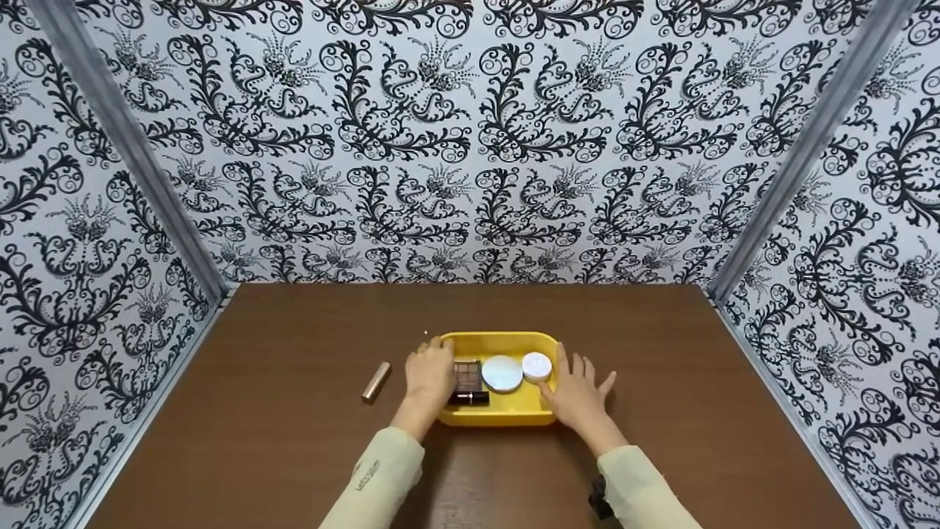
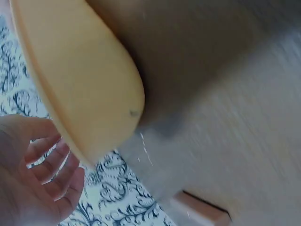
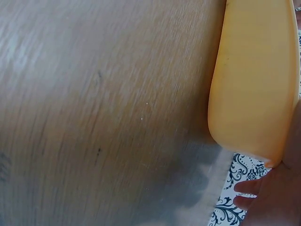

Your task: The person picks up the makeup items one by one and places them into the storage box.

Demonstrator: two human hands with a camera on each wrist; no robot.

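On the table is a yellow tray point(image 1: 496, 420) with makeup in it: an eyeshadow palette point(image 1: 468, 375), a black tube point(image 1: 470, 398), a round silver-white compact point(image 1: 502, 374) and a small white round container point(image 1: 537, 366). My left hand point(image 1: 429, 375) grips the left rim, its fingers loosely curled by the tray's outer side in the left wrist view. At the right rim, my right hand point(image 1: 580, 397) reaches its thumb inside the tray while its other fingers spread outside. Part of the palette and tube is hidden behind my left hand.
A gold tube point(image 1: 376, 383) lies on the brown table point(image 1: 308, 448), left of the tray. Patterned walls point(image 1: 470, 147) stand behind and on both sides, with grey posts point(image 1: 139, 147) at the corners. A dark object point(image 1: 600, 498) shows beside my right sleeve.
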